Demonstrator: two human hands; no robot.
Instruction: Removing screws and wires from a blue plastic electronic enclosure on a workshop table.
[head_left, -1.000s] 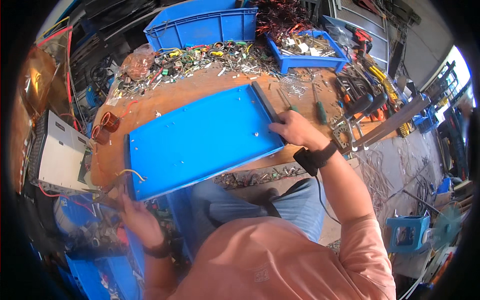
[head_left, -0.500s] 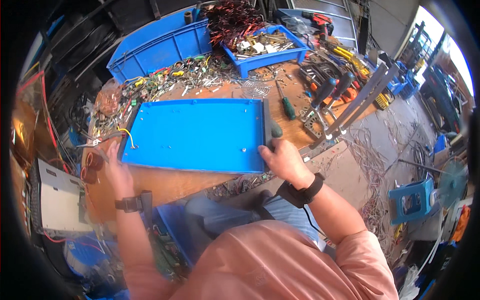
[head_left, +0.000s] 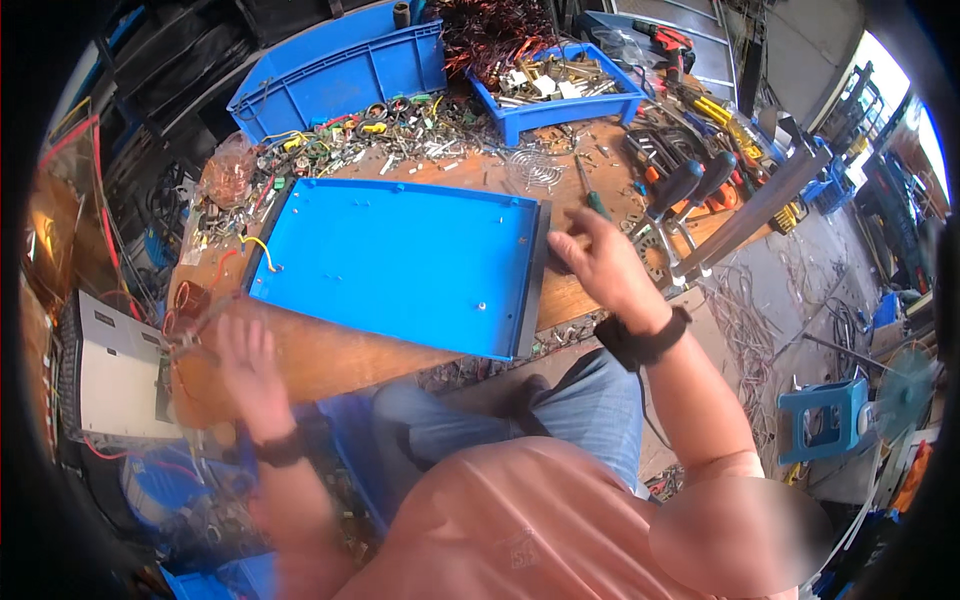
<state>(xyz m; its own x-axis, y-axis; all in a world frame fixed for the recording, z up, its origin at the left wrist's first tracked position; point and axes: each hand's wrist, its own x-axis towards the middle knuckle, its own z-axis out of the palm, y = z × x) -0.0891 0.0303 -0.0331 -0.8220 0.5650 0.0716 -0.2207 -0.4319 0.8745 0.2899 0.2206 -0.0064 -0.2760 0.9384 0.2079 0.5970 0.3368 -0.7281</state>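
A shallow blue metal panel (head_left: pixel 400 265) with turned-up edges lies tilted on the wooden bench. It has a black strip (head_left: pixel 533 290) along its right side and small studs inside. At its left end a yellow wire (head_left: pixel 262 250) sticks up. My left hand (head_left: pixel 252 372) is off the panel, below its left corner, smeared by motion, with its fingers stretched out. Beside it is a blurred grey tool (head_left: pixel 205 330). Past the black strip, my right hand (head_left: pixel 608 268) has its thumb and fingers curled round something dark, mostly hidden. A green-handled screwdriver (head_left: pixel 597 203) lies beyond its fingertips.
Behind the panel are wire scraps (head_left: pixel 375 140), a large blue bin (head_left: pixel 345 80) and a blue tray (head_left: pixel 560 112) of metal pieces. Clamps (head_left: pixel 685 185) and an upright metal bar (head_left: pixel 755 215) stand at the right. A blue stool (head_left: pixel 825 415) and tangled cables lie beyond.
Both hands have let go of the panel. My left hand has drawn back toward me; my right has moved right, off the black strip. The panel's right end has swung nearer.
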